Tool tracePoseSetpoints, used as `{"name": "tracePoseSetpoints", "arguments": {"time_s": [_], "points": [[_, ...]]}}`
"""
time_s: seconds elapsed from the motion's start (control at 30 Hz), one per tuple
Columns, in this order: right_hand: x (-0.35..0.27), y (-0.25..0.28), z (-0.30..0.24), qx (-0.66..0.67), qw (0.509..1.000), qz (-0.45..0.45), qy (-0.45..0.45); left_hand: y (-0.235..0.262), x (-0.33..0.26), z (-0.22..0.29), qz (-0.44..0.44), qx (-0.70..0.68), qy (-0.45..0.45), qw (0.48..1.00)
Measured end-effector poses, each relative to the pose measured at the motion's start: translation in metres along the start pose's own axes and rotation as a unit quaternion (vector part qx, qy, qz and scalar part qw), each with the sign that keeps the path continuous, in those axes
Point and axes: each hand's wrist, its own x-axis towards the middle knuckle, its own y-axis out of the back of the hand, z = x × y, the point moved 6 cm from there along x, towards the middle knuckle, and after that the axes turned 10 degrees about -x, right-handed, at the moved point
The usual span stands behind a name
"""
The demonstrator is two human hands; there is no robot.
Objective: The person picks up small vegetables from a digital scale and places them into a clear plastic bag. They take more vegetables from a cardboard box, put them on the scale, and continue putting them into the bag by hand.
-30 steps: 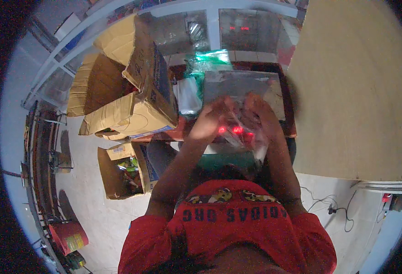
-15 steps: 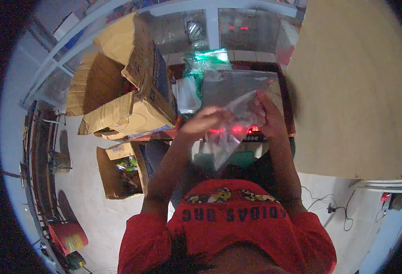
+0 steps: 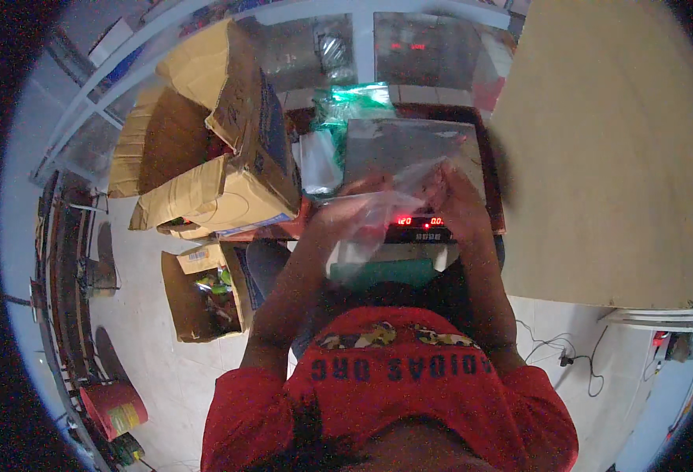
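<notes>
A thin clear plastic bag stretches between my two hands above a digital scale with a flat metal plate. My left hand is closed on one side of the bag, and a loose part of the film hangs below it. On the other side, the fingers of my right hand pinch the bag near its edge. Red lit digits show on the scale's front, partly hidden by the film and my hands. I make out nothing inside the bag.
Left of the scale lie a stack of clear bags and a green-tinted plastic packet. A large open cardboard box stands further left. On the floor is a smaller box with colourful packets. A tall beige panel stands at right.
The bag hung slantwise down from my right hand; now it is drawn across between both hands. My left hand has closed on it, and its lower end has swung left.
</notes>
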Motion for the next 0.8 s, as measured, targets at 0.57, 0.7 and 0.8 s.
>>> {"name": "tracePoseSetpoints", "arguments": {"time_s": [0.57,0.7,0.8], "points": [[-0.031,0.009,0.035,0.065,0.985,-0.037,-0.155,-0.095,-0.027,0.014,0.087,0.098,0.020,0.991],[-0.027,-0.003,0.034,0.487,0.843,0.022,-0.227,-0.076,-0.029,0.011,0.027,0.349,0.060,0.935],[-0.010,0.015,0.014,0.201,0.964,-0.016,-0.171,-0.075,-0.024,0.020,-0.055,0.163,-0.014,0.985]]}}
